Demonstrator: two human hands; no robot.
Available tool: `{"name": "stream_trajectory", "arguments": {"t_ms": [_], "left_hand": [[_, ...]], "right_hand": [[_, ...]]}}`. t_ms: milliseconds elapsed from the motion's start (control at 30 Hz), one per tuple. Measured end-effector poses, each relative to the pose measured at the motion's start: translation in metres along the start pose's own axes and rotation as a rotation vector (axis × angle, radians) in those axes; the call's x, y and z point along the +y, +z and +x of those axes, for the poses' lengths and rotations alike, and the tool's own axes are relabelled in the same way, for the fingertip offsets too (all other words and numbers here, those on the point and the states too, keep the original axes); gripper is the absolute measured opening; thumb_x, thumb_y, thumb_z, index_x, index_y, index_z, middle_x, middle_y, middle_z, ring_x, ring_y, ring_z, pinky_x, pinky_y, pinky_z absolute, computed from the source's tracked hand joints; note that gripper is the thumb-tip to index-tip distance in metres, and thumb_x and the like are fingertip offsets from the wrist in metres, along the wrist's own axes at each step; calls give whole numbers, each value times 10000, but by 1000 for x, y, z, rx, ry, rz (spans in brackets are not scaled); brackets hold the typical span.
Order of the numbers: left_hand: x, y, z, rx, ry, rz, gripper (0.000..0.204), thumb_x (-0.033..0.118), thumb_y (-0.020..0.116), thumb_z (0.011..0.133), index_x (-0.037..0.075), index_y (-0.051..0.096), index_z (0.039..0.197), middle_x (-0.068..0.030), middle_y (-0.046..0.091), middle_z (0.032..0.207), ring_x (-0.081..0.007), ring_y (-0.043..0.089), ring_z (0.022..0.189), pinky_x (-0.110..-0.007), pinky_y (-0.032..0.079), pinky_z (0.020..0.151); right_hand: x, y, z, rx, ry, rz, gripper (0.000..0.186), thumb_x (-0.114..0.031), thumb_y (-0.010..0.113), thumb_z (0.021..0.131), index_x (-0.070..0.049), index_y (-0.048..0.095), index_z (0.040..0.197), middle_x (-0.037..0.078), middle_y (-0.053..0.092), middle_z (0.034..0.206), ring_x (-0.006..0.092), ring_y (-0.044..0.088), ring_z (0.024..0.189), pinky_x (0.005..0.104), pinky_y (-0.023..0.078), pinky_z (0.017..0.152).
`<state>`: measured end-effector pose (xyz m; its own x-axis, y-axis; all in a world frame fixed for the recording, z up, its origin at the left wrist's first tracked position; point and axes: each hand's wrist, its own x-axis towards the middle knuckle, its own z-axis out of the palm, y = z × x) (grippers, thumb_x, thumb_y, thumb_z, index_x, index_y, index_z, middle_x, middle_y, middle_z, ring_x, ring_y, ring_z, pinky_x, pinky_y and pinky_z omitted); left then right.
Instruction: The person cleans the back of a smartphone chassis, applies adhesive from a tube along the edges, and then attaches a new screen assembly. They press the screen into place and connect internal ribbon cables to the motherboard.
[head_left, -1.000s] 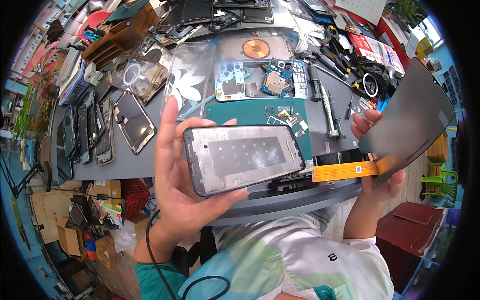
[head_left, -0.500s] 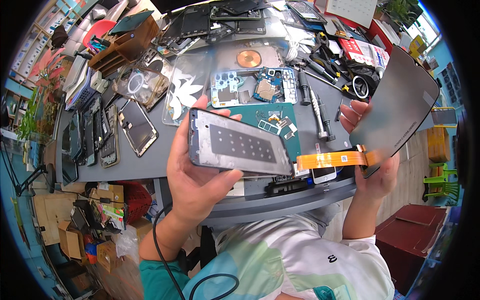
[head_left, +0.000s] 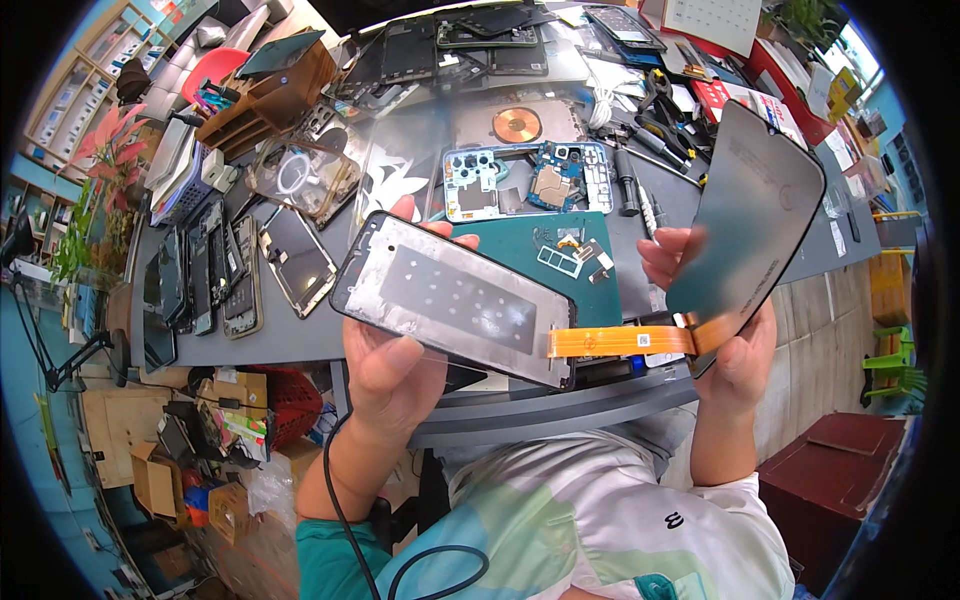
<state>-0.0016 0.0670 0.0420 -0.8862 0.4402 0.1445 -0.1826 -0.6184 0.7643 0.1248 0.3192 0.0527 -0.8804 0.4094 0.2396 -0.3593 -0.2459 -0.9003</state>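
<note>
My left hand (head_left: 390, 370) grips a black-edged phone frame (head_left: 430, 290) with a silvery inner plate, held tilted with its right end lower. My right hand (head_left: 735, 355) holds a phone screen panel (head_left: 745, 210) upright at a slant, its grey back toward me. An orange flex cable (head_left: 620, 340) runs leftward from the panel's bottom and overlaps the right end of the frame; whether they touch is unclear. Beyond them a green mat (head_left: 600, 280) carries small metal parts, and an opened phone housing (head_left: 470, 190) holds a blue circuit board (head_left: 555, 180).
Several phone shells and screens (head_left: 290, 260) lie at left, near a wooden organiser (head_left: 270, 105). Screwdrivers (head_left: 625, 190), pliers (head_left: 660, 120) and a white cable (head_left: 600, 95) sit at right. A desk lamp (head_left: 75, 360) stands at far left, a green plastic chair (head_left: 885, 365) at far right.
Both hands have moved: the frame has shifted left and now tilts down to the right, and the screen panel has moved left, bringing its flex cable over the frame's right end.
</note>
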Motion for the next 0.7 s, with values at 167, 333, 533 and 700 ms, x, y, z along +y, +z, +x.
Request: {"name": "stream_trajectory", "arguments": {"t_ms": [167, 333, 533, 700], "left_hand": [[-1, 0, 1, 6, 8, -1, 1167, 311, 840, 751, -32, 223, 1679, -194, 526, 1528, -370, 548, 1427, -524, 442, 1212], [-1, -2, 1, 8, 26, 19, 1172, 313, 848, 746, -35, 226, 1676, -193, 522, 1527, -366, 552, 1420, -520, 440, 1212], [0, 0, 1, 13, 26, 23, 1194, 311, 867, 731, -39, 224, 1674, -192, 519, 1527, -363, 545, 1421, -516, 436, 1213], [-2, 1, 3, 4, 35, 32, 1208, 302, 874, 720, -41, 218, 1673, -195, 518, 1527, -361, 537, 1426, -514, 432, 1215]], "right_hand": [[3, -2, -5, -7, 19, 19, 1123, -410, 993, 740, 72, 368, 1540, 354, 562, 1459, 475, 601, 1370, 607, 434, 1211], [5, -3, -8, -22, 20, 37, 1117, -375, 997, 738, 73, 362, 1540, 352, 555, 1465, 482, 588, 1381, 624, 423, 1213], [8, -9, -10, -56, -1, 12, 1096, -295, 999, 736, 63, 353, 1546, 354, 550, 1467, 483, 569, 1401, 630, 406, 1224], [10, -12, -12, -80, -26, -27, 1089, -281, 999, 735, 51, 357, 1549, 350, 556, 1466, 471, 572, 1404, 626, 414, 1221]]}}
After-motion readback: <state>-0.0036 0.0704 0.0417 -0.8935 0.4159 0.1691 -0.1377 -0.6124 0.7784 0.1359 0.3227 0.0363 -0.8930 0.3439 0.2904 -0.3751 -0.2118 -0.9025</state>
